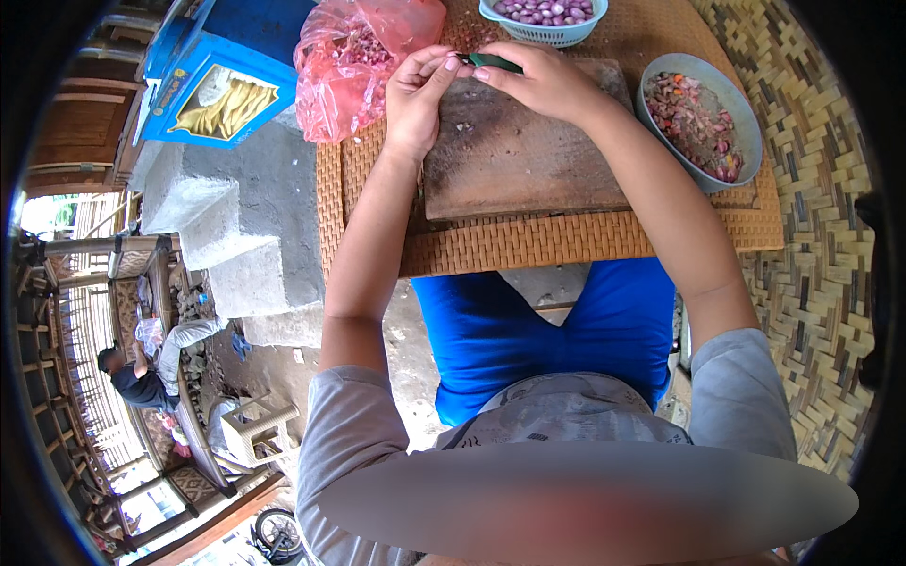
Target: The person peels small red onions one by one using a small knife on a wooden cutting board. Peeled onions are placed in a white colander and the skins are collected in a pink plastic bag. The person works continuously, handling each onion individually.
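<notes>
Over the far left part of a worn wooden cutting board [531, 156], my right hand [541, 81] grips a knife by its dark green handle [499, 64]. The blade points left to my left hand [423, 92], whose thumb and fingertips are pinched together; a small piece, too hidden to name, seems to be between them. A pink plastic bag [340, 85] with reddish onion skins lies left of my left hand. Beyond my right hand stands a light blue basket [559, 34] of shallots. On the right, a grey bowl [644, 106] holds peeled shallots and some orange-red pieces.
The woven rattan table [524, 244] bears these things. A blue box [272, 78] stands left of the bag, above concrete steps [241, 247]. A woven bamboo wall [807, 212] rises at the right. Far left, a person [148, 382] sits near a plastic stool [262, 424].
</notes>
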The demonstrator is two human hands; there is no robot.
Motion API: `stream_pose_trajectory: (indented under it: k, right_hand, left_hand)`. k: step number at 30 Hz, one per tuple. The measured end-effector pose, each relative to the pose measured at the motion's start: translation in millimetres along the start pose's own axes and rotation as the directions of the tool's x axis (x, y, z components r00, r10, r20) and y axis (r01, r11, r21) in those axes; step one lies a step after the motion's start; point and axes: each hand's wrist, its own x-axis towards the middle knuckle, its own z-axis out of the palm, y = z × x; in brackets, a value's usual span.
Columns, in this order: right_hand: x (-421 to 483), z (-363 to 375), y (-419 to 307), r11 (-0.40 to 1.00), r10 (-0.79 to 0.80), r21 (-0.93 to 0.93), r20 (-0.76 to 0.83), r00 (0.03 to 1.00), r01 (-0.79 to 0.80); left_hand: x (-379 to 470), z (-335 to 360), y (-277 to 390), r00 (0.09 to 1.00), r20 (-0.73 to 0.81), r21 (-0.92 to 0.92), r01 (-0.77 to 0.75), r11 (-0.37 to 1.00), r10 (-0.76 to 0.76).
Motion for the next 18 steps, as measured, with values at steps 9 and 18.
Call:
stream_pose_trajectory:
  k: [9, 18]
  right_hand:
    - [-0.1, 1.8, 3.4, 1.000, -0.013, -0.022, -0.019, 1.000, 0.013]
    - [1.3, 0.1, 2.6, 0.998, -0.033, -0.044, 0.021, 0.999, 0.034]
  left_hand:
    - [1.7, -3.8, -3.9, 0.999, -0.001, -0.046, -0.040, 0.998, 0.040]
    - [0.5, -4.1, -3.8, 0.999, 0.007, -0.013, -0.042, 0.999, 0.042]
